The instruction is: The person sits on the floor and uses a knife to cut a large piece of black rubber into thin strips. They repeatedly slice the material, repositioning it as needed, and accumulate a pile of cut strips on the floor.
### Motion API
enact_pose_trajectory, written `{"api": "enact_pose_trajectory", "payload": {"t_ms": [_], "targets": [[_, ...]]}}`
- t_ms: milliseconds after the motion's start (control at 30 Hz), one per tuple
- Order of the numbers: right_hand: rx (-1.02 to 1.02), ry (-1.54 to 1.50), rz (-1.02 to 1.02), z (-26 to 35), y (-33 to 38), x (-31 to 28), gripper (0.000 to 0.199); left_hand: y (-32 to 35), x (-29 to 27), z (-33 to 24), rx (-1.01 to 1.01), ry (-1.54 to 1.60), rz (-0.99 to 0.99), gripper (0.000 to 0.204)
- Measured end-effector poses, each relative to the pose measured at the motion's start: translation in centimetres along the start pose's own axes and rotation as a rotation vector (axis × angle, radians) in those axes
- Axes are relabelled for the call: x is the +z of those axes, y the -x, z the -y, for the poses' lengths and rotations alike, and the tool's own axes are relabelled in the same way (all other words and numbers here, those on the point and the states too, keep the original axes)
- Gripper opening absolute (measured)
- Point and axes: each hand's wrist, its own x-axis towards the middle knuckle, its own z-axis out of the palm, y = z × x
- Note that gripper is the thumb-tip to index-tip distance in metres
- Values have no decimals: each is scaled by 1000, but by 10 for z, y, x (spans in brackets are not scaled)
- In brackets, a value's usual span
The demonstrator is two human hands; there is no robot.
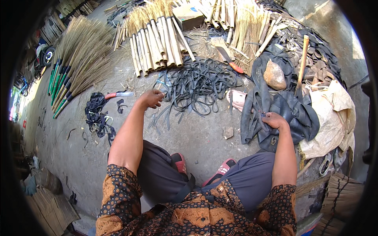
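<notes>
My left hand point(152, 98) is held over the floor at the left edge of a tangled pile of black rubber strips point(199, 84). Its fingers are loosely bent and apart, with nothing plainly in them. My right hand point(275, 120) is closed in a pinch in front of crumpled black rubber sheets point(291, 112). A small dark bit shows at its fingertips, too little to name. A knife with a red handle point(111, 95) lies left of my left hand, beside a smaller heap of black scraps point(96, 112). Beyond the strips lies a broad blade with an orange handle point(236, 67).
Grass brooms point(78, 63) lie at the far left; bamboo-handled bundles point(157, 43) lie ahead. A large stone point(274, 75) and an upright wooden handle point(302, 61) stand among the rubber at right, near a pale sack point(330, 118). A pink object point(237, 99) and small stone point(228, 132) lie between.
</notes>
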Motion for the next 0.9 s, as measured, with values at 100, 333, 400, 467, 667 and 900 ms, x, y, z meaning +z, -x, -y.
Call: {"api": "enact_pose_trajectory", "payload": {"t_ms": [100, 333, 400, 467, 667, 900], "targets": [[11, 85, -5, 3, 2, -2, 33, 1, 0, -2, -3, -4, 3, 46], [11, 136, -25, 1, 0, -1, 40, -2, 0, 2, -3, 19, -7, 47], [-5, 95, -25, 0, 0, -1, 41, -4, 1, 3, 3, 28, -12, 48], [1, 85, -25, 0, 0, -1, 41, -5, 0, 5, 2, 24, -9, 48], [-11, 37, -57, 8, 7, 1, 34, -7, -1, 7, 9, 7, 0, 48], [13, 28, -5, 10, 9, -1, 39, -7, -2, 5, 4, 19, 6, 50]]}}
